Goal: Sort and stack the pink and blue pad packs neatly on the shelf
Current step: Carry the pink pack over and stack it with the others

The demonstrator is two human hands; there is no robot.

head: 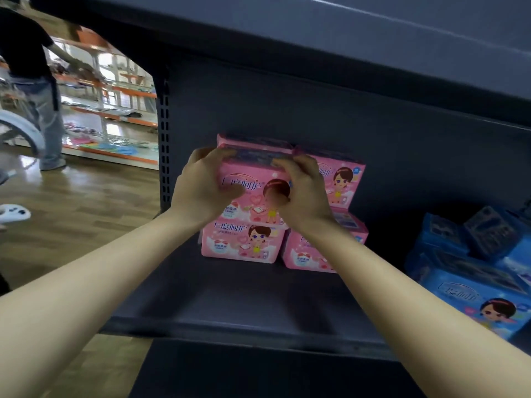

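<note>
Both hands hold one pink pad pack [253, 179] at the top of the left pink stack on the dark shelf [244, 305]. My left hand [201, 188] grips its left end, fingers over the top edge and thumb on the front. My right hand [301, 193] grips its right end the same way. Under it lies another pink pack [241, 244]. A second pink stack stands to the right, its top pack [342, 182] upright and its lower pack [304, 257] partly behind my right wrist. Blue packs [474, 294] lie in a loose heap at the far right.
The shelf board above [316, 38] hangs low over the stacks. A slotted upright post [164, 124] marks the shelf's left end. Beyond it is a wooden floor, another person [34, 81] and more shelving in the aisle.
</note>
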